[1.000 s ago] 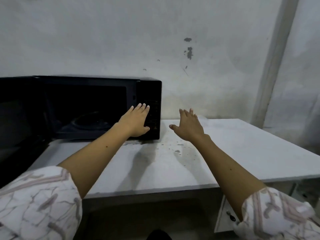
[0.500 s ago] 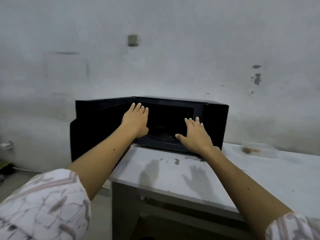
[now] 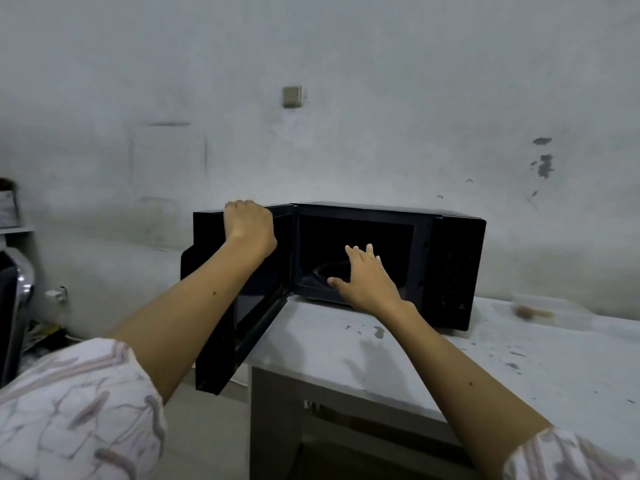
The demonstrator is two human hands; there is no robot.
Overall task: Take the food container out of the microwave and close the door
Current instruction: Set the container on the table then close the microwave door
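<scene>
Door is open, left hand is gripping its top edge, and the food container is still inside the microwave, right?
Not quite. The head view shows the food container out on the counter, right of the microwave; the cavity looks empty. The rest holds: the door is open, and the left hand grips its top edge.

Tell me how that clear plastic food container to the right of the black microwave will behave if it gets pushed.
The clear plastic food container looks thin-walled and nearly empty, so probably light and apt to slide on the white countertop. Low and wide, it seems unlikely to tip. Blur hides whether it has a lid.
</scene>
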